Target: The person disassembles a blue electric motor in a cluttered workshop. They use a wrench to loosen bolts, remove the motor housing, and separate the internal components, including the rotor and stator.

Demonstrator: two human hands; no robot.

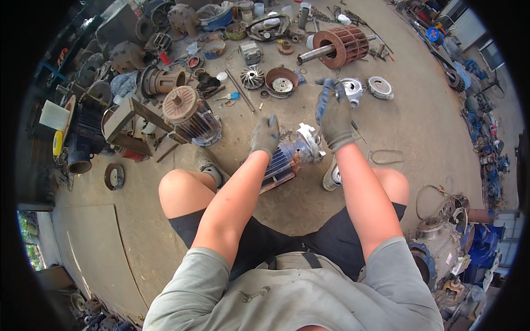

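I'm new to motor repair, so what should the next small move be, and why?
Probably set the left hand on the finned motor to steady it: it lies between the gray shoes, and that hand appears close by.

The left forearm and right forearm are stretched forward, bare, over bent, widely spread legs. The left hand is gloved and turned inward, its grip partly hidden. The right hand, also gloved, is extended farther forward, its darkened fingers straightened. The two hands are held apart.
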